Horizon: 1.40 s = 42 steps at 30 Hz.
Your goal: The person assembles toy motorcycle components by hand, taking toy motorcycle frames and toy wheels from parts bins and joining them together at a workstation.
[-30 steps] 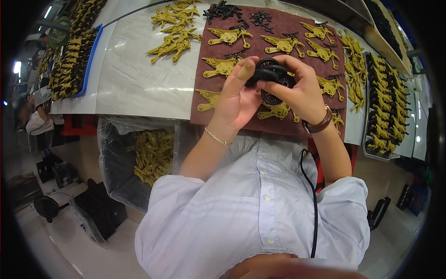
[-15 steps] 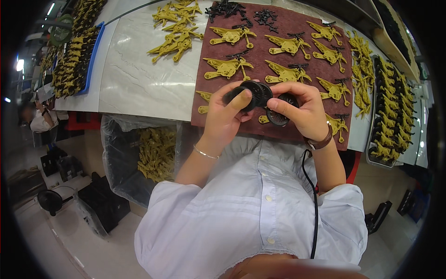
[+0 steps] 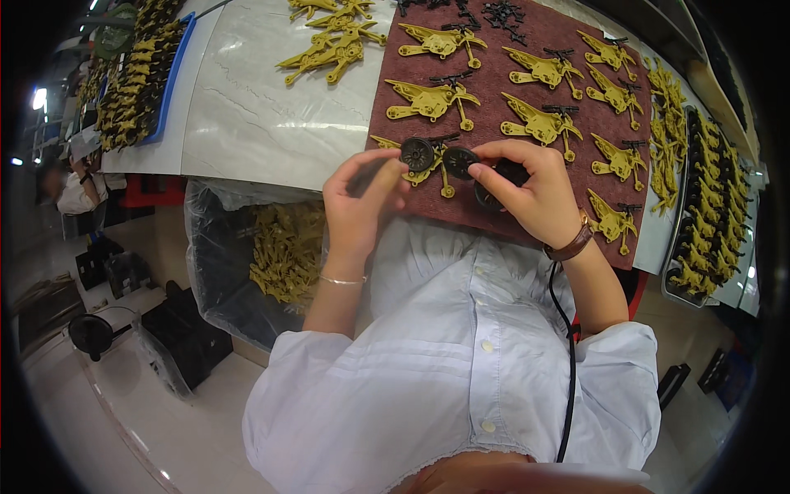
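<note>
Down at the near edge of the maroon mat (image 3: 527, 33), both hands met over one olive-yellow toy cannon (image 3: 434, 161). The left hand (image 3: 360, 202) was curled, its fingertips pinching a small black wheel (image 3: 417, 153) against the cannon's left side. The right hand (image 3: 535, 193) was curled too, thumb and forefinger closed on a second black wheel (image 3: 460, 162) at the cannon's other side (a dark part lay tucked further back in that palm, too hidden to name). Rows of other olive cannon bodies (image 3: 539, 123) lay spread across the mat, some with small black pieces on them, and a little heap of black parts (image 3: 502, 13) sat near its far edge. Beside the mat's left edge, loose cannon pieces (image 3: 329, 49) lay on the white marbled table (image 3: 247, 107). A clear plastic bag (image 3: 280, 247) of the same olive pieces hung below the table's near edge.
</note>
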Motion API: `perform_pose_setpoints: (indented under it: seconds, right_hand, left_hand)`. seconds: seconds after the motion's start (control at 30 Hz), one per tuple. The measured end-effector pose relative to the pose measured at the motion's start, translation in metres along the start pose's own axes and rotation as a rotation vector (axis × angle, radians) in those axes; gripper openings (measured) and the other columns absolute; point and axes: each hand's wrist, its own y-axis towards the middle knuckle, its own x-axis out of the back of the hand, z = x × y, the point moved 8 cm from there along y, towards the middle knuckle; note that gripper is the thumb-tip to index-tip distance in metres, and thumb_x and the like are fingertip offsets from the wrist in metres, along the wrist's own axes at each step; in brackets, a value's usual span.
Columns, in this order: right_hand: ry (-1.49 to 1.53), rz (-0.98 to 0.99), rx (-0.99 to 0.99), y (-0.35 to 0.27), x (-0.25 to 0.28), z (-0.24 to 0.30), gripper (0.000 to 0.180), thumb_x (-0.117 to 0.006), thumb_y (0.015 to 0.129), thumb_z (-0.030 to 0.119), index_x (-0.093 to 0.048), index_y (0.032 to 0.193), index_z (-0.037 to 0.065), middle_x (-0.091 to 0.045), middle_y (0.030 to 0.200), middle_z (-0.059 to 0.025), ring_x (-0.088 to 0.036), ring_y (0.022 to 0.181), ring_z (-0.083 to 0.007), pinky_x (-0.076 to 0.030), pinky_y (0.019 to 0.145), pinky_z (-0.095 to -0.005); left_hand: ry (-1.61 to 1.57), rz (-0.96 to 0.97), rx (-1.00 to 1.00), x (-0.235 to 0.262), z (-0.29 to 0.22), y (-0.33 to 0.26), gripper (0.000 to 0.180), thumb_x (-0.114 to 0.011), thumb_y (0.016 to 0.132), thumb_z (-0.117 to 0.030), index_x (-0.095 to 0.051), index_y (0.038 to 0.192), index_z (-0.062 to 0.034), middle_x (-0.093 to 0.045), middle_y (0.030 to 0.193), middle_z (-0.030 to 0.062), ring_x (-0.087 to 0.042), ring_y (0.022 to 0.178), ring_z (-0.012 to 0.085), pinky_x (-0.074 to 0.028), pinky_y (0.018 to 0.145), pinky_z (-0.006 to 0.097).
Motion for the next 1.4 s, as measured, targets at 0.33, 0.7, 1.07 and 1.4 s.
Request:
perform_pose_setpoints:
  seconds: [0.33, 0.7, 1.07, 1.4]
  right_hand:
    - [-0.012, 0.2, -0.029, -0.002, -0.024, 0.006, 0.019, -0.067, 0.077, 0.01, -0.065, 0.093, 0.0, -0.067, 0.075, -0.0149, -0.067, 0.068, -0.0269, -0.051, 0.062, -0.0323]
    - [-0.216, 0.169, -0.001, 0.001, -0.03, 0.004, 0.013, -0.063, 0.075, 0.004, -0.06, 0.083, -0.006, -0.064, 0.072, -0.0228, -0.065, 0.071, -0.0375, -0.051, 0.064, -0.0422]
    - [-0.244, 0.13, 0.021, -0.003, -0.031, -0.001, 0.011, -0.063, 0.075, 0.005, -0.058, 0.081, -0.003, -0.062, 0.07, -0.0208, -0.063, 0.069, -0.0389, -0.049, 0.064, -0.0448]
    - [0.167, 0.13, -0.067, -0.004, -0.006, -0.005, 0.024, -0.063, 0.084, 0.008, -0.06, 0.106, 0.0, -0.063, 0.088, -0.0063, -0.062, 0.088, -0.0173, -0.052, 0.071, -0.0297]
  left_hand:
    - [1.149, 0.071, -0.462, -0.025, -0.054, 0.016, 0.027, -0.076, 0.073, -0.009, -0.071, 0.099, -0.0028, -0.065, 0.076, 0.0099, -0.061, 0.066, 0.018, -0.046, 0.061, 0.028]
    - [1.009, 0.197, -0.317, -0.025, -0.038, 0.035, 0.019, -0.077, 0.074, -0.011, -0.069, 0.087, 0.0013, -0.069, 0.08, 0.008, -0.064, 0.071, 0.0123, -0.05, 0.066, 0.025]
    - [0.963, 0.298, -0.211, -0.028, -0.029, 0.042, 0.013, -0.074, 0.078, -0.009, -0.068, 0.082, 0.0023, -0.067, 0.075, 0.0033, -0.058, 0.068, 0.0064, -0.048, 0.063, 0.023]
    - [0.713, 0.108, -0.007, 0.038, -0.056, 0.025, 0.012, -0.075, 0.077, -0.009, -0.068, 0.078, 0.0009, -0.064, 0.072, -0.0005, -0.058, 0.066, 0.005, -0.045, 0.06, 0.021]
